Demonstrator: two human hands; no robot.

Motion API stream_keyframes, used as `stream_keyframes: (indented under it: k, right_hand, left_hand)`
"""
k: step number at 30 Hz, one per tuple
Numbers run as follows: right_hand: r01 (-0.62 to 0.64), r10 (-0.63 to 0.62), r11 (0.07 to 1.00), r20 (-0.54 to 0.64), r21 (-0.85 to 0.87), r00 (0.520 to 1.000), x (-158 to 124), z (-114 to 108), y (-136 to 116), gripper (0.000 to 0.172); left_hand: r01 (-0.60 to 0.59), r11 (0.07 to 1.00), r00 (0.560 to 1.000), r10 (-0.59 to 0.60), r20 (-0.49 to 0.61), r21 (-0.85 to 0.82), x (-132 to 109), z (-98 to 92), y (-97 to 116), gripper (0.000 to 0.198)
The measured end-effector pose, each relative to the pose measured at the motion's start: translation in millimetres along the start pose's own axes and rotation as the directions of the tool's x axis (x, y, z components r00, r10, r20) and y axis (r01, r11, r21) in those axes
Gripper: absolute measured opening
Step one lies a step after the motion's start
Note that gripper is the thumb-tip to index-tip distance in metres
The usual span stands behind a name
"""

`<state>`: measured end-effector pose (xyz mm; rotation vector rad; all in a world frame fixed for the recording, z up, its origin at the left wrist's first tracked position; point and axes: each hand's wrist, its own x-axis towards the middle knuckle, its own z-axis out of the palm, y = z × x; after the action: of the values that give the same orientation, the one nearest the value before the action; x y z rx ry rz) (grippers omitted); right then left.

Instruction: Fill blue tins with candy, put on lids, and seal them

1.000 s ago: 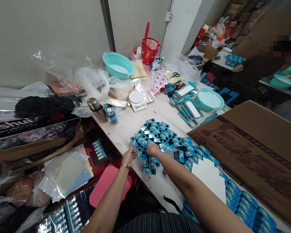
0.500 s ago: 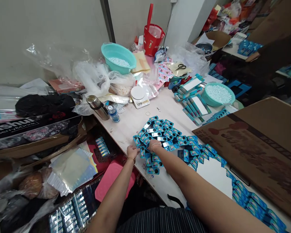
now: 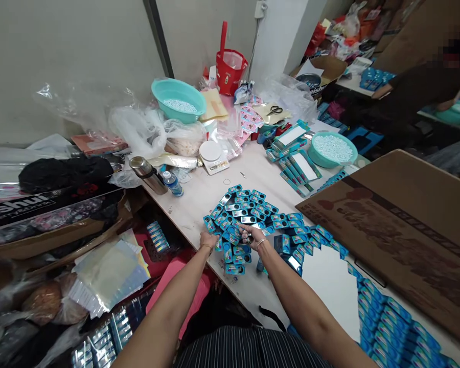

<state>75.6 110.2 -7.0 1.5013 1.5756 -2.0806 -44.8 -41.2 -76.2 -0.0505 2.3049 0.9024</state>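
Observation:
Small blue boxes (image 3: 248, 207), each with a dark round hole, lie in a loose pile on the white table. At the pile's near left edge is my left hand (image 3: 208, 240), its fingers closed at the end of one small blue box (image 3: 219, 242). My right hand (image 3: 253, 236) hovers over the pile's near side, fingers apart and reaching towards the boxes, with a bracelet at the wrist. Between the two hands lies another blue box (image 3: 230, 238). The fingertips of my left hand are partly hidden.
A large cardboard box (image 3: 398, 230) and a white card sheet (image 3: 329, 286) lie on the right. Behind are a turquoise basin (image 3: 331, 162) of white pieces, a kitchen scale (image 3: 210, 151), a bottle (image 3: 172, 184) and a steel flask (image 3: 148, 175). A person works at far right.
My right hand has drawn back to the right and its fingers have spread, uncovering boxes beneath it. My left hand stays at the pile's left edge. The view has shifted slightly.

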Motion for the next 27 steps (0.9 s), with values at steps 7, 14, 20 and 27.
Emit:
stream_keyframes:
  k: [7,14,20,27]
  right_hand:
    - [0.167,-0.198,0.88,-0.025,-0.444,0.98,8,23,-22,0.032]
    - [0.232,-0.381,0.451,0.049,-0.862,0.923,40,64,-48,0.028]
    - [0.248,-0.393,0.465,0.053,-0.85,0.918,39,51,-39,0.049]
    - [0.132,-0.191,0.94,-0.165,-0.314,0.968,31,11,-44,0.025]
  left_hand:
    - [0.012,0.989,0.996,-0.024,-0.082,-0.147,-20,-2.4,2,0.043]
    - [-0.145,0.952,0.978,0.097,-0.184,-0.27,-35,-16.3,-3,0.034]
    - [-0.297,0.935,0.949,0.265,-0.174,-0.195,-6,-28.7,35,0.021]
    - [-0.395,0.913,0.915,0.401,-0.039,0.105,25,-16.9,85,0.007]
